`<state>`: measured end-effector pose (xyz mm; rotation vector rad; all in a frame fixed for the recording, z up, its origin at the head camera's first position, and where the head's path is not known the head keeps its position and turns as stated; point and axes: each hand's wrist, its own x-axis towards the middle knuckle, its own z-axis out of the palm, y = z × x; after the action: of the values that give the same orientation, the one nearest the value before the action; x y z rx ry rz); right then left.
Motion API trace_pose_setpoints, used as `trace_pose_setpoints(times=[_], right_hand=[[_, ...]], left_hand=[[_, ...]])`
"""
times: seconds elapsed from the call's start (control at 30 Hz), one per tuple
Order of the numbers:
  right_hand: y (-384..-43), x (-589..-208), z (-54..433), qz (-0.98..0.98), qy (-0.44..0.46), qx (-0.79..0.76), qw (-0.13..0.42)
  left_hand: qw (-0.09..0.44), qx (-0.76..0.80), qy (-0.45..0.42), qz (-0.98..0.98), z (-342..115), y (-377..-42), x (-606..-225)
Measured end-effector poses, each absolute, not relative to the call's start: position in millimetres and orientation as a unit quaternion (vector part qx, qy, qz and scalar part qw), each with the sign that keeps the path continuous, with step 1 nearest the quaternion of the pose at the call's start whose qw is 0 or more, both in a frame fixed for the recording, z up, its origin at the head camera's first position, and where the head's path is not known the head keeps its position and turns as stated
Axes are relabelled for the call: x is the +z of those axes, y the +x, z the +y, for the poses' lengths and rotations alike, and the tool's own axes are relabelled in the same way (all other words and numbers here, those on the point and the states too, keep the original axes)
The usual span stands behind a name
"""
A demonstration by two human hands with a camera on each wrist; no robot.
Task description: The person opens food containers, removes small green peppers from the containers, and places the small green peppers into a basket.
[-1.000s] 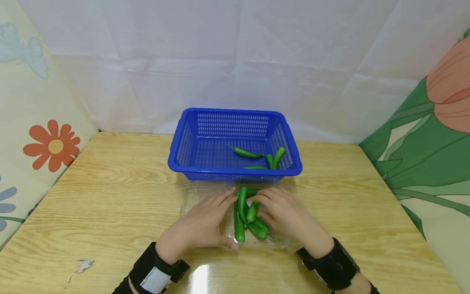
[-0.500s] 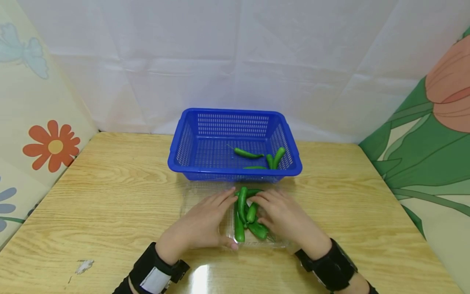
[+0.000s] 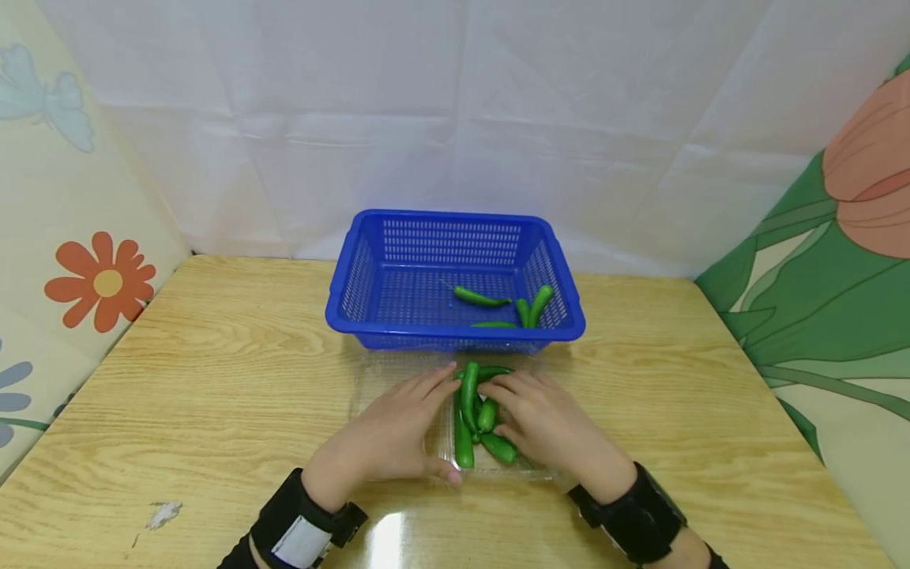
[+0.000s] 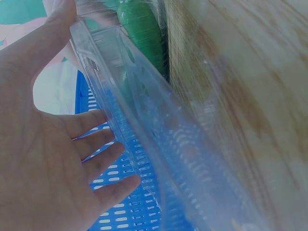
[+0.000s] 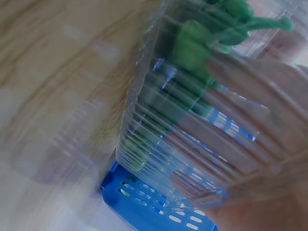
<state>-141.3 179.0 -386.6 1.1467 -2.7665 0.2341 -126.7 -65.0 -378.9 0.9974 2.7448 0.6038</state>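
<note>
Several green chili peppers (image 3: 465, 431) lie heaped in a clear plastic box (image 3: 547, 474) with its lid folded out to the left. My left hand (image 3: 391, 431) spans the box's left side, fingertips at the far part and thumb by the front edge. In the left wrist view, its outstretched fingers (image 4: 98, 144) touch the clear wall. My right hand (image 3: 547, 419) reaches over the box's right part, its fingertips against the chili peppers. Through the ribbed plastic in the right wrist view, its fingers (image 5: 226, 149) show beside a chili pepper (image 5: 192, 45); no firm grip is visible.
A blue slotted basket (image 3: 455, 336) stands just behind the box with several chili peppers (image 3: 482, 297) inside, mostly toward its right. The wooden table (image 3: 213, 356) bears a white worn patch at lower left. A white sheet (image 3: 455, 118) hangs behind.
My right hand has shifted slightly left over the chili peppers, covering more of the lower right one. My left hand and the basket have stayed in place.
</note>
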Motion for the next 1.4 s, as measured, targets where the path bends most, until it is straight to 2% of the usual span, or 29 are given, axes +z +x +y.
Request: trace_pose_setpoints(times=[0.97,1.4], right_hand=[[-138.9,-390.5,177.1,-0.916,0.384,0.082,0.078],[-139.7,-392.0,176.3,-0.907,0.397,0.099,0.101]], left_hand=[[0.084,0.198,0.331,0.919,-64.1,-125.2,-379.0],[0.082,0.204,0.332,0.917,-64.1,-125.7,-378.3]])
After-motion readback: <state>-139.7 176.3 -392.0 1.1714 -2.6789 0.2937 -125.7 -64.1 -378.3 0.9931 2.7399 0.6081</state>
